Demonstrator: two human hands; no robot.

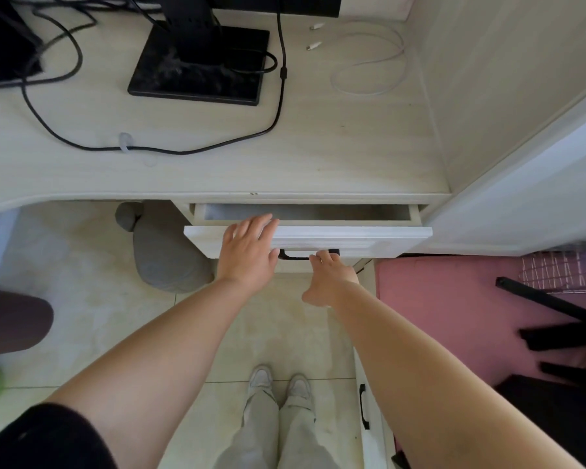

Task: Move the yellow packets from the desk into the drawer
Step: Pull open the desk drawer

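Drawer [305, 235]: sitting partly open under the desk [217, 170] edge; only a narrow strip of its inside is showing, in shadow.
Left hand [247, 252]: resting flat on the drawer front, fingers spread and open, gripping nothing; fingertips are reaching the front's top edge.
Right hand [329, 279]: just right of the left hand, fingers curling around the handle [305, 254] from below.
Handle: dark bar lying between the two hands, its left end just beside the left thumb.
Packets: cannot tell where they are lying; none are showing on the desk beyond the hands or in the visible strip of drawer.
Beyond the hands: monitor stand [200, 62], black cable [149, 148], white cable [369, 62] are lying on the desk.
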